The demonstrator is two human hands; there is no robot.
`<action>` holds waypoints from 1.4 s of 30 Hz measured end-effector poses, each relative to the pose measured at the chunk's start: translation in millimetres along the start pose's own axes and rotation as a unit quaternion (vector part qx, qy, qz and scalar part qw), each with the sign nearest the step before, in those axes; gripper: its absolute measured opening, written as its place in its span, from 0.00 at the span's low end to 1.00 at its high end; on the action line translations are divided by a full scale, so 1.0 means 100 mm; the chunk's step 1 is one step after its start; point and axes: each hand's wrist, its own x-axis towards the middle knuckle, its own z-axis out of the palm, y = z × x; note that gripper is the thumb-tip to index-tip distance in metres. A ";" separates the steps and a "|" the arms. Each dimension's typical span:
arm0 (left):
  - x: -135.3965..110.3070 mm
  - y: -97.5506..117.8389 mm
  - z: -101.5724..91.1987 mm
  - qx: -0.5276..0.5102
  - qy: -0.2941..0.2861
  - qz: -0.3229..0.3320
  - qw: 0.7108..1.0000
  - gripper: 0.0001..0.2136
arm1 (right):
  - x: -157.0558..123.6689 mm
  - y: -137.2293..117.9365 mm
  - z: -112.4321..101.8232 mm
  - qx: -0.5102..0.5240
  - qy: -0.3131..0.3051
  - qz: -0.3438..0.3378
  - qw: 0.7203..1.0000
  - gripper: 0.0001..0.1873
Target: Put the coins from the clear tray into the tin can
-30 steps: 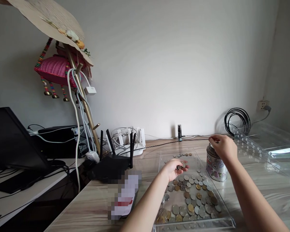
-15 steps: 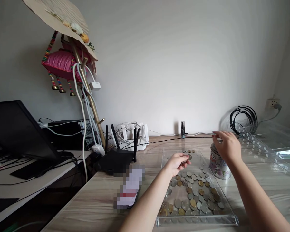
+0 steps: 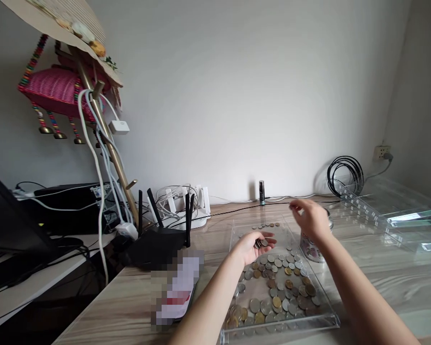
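Several coins (image 3: 261,243) rest in my left hand (image 3: 249,248), which is turned palm up over the clear plastic tray (image 3: 280,322) with its fingers stretched. Loose silver and gold coloured coins (image 3: 276,302) lie spread in the tray, most of them in the near half. My right hand (image 3: 311,221) hovers in front of a flower-patterned tin (image 3: 311,251), covering much of its upper part. Its fingertips are pinched together and point left; whatever they hold, if anything, is too small to make out.
A phone (image 3: 177,292), partly blurred out, lies left of the tray. Behind it stand a black router (image 3: 158,247) and a white router (image 3: 197,218). A small dark bottle (image 3: 262,192) is by the wall. Clear plastic panels (image 3: 391,215) and coiled black cable (image 3: 345,176) are at right.
My left hand has gone from pinching a coin to showing several coins on its palm with fingers extended. The right hand has shifted left from above the tin. The view has turned right.
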 end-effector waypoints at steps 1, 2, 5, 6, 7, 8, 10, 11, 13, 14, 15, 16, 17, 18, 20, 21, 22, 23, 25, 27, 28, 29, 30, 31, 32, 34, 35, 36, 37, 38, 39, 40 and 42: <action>-0.01 0.00 0.00 -0.003 -0.011 -0.004 1.000 0.14 | 0.04 0.10 -0.07 -0.025 0.031 0.033 0.999 0.11; -0.01 0.00 0.00 -0.004 -0.020 -0.005 1.000 0.14 | 0.07 0.20 -0.13 -0.050 0.046 0.069 0.995 0.11; -0.02 0.00 0.01 0.005 -0.021 -0.002 1.000 0.15 | 0.13 0.44 -0.19 -0.085 0.006 0.170 0.982 0.10; -0.03 0.00 0.01 0.009 -0.017 0.001 1.000 0.14 | 0.13 0.51 -0.19 -0.086 -0.017 0.192 0.977 0.11; -0.03 0.01 0.01 0.013 -0.012 0.006 1.000 0.14 | 0.13 0.56 -0.17 -0.085 -0.035 0.206 0.974 0.11; -0.02 0.01 0.01 0.018 -0.008 0.012 1.000 0.13 | 0.13 0.59 -0.16 -0.086 -0.047 0.212 0.972 0.12; -0.02 0.01 0.00 0.029 -0.003 0.027 0.999 0.11 | 0.13 0.64 -0.15 -0.095 -0.057 0.209 0.972 0.12; -0.01 0.00 -0.01 0.034 -0.003 0.035 0.999 0.11 | 0.13 0.64 -0.16 -0.102 -0.057 0.199 0.973 0.11; -0.01 0.00 -0.01 0.043 -0.004 0.044 0.998 0.10 | 0.13 0.58 -0.19 -0.109 -0.032 0.161 0.980 0.10; -0.01 0.00 -0.01 0.045 -0.004 0.044 0.998 0.11 | 0.13 0.52 -0.21 -0.105 -0.005 0.132 0.986 0.10; -0.01 0.00 -0.01 0.047 -0.005 0.043 0.998 0.12 | 0.12 0.43 -0.22 -0.093 0.023 0.099 0.990 0.11; -0.01 -0.01 -0.01 0.047 -0.005 0.041 0.998 0.13 | 0.10 0.32 -0.21 -0.073 0.041 0.064 0.994 0.13; -0.01 -0.01 0.00 0.048 -0.004 0.039 0.998 0.14 | 0.06 0.20 -0.19 -0.048 0.040 0.029 0.998 0.14; -0.01 -0.01 0.00 0.048 -0.002 0.038 0.998 0.15 | 0.02 0.07 -0.14 -0.022 0.013 -0.003 1.000 0.15; 0.00 -0.01 0.01 0.046 0.003 0.041 0.998 0.15 | -0.09 -0.18 0.01 0.011 -0.105 -0.056 0.993 0.15; 0.01 -0.01 0.02 0.046 0.008 0.043 0.998 0.14 | -0.14 -0.29 0.09 0.015 -0.167 -0.075 0.983 0.15; 0.01 -0.01 0.02 0.046 0.012 0.044 0.998 0.12 | -0.19 -0.38 0.18 0.013 -0.217 -0.086 0.972 0.14; 0.02 -0.02 0.02 0.046 0.014 0.045 0.998 0.11 | -0.23 -0.44 0.25 0.009 -0.253 -0.090 0.963 0.12; 0.02 -0.02 0.03 0.040 0.016 0.039 0.998 0.08 | -0.27 -0.50 0.32 0.008 -0.274 -0.085 0.958 0.10; 0.01 -0.01 0.03 0.016 0.017 0.023 0.999 0.08 | -0.24 -0.46 0.29 0.016 -0.227 -0.062 0.972 0.10; 0.01 0.00 0.03 -0.002 0.018 0.012 1.000 0.09 | -0.20 -0.40 0.23 0.016 -0.180 -0.044 0.983 0.11; 0.00 0.00 0.03 -0.023 0.021 0.002 1.000 0.10 | -0.15 -0.33 0.15 0.012 -0.122 -0.022 0.992 0.11; 0.00 0.01 0.02 -0.044 0.025 -0.006 0.999 0.11 | -0.10 -0.24 0.06 0.002 -0.061 0.003 0.998 0.12; 0.00 0.01 0.01 -0.063 0.029 -0.009 0.998 0.11 | -0.05 -0.14 -0.03 -0.015 -0.007 0.033 0.999 0.12; 0.00 0.01 0.00 -0.079 0.033 -0.008 0.996 0.10 | 0.00 -0.04 -0.11 -0.035 0.031 0.067 0.997 0.12; 0.01 0.01 -0.01 -0.099 0.040 0.002 0.994 0.10 | 0.08 0.18 -0.22 -0.073 0.041 0.136 0.987 0.11; 0.01 0.01 -0.01 -0.102 0.042 0.008 0.994 0.10 | 0.10 0.27 -0.25 -0.088 0.019 0.167 0.982 0.11; 0.01 0.01 -0.01 -0.100 0.042 0.012 0.994 0.10 | 0.12 0.35 -0.26 -0.098 -0.011 0.190 0.977 0.10; 0.01 0.00 -0.01 -0.093 0.042 0.015 0.995 0.10 | 0.13 0.41 -0.26 -0.105 -0.039 0.203 0.973 0.10; 0.01 0.00 0.00 -0.081 0.041 0.020 0.996 0.10 | 0.13 0.46 -0.25 -0.109 -0.060 0.207 0.970 0.10; 0.01 0.00 0.01 -0.065 0.042 0.026 0.997 0.10 | 0.13 0.50 -0.24 -0.114 -0.072 0.206 0.969 0.10; 0.01 0.00 0.01 -0.049 0.042 0.031 0.997 0.09 | 0.12 0.52 -0.23 -0.121 -0.078 0.203 0.969 0.10; 0.00 0.00 0.03 -0.020 0.038 0.039 0.998 0.09 | 0.11 0.56 -0.23 -0.134 -0.083 0.192 0.969 0.10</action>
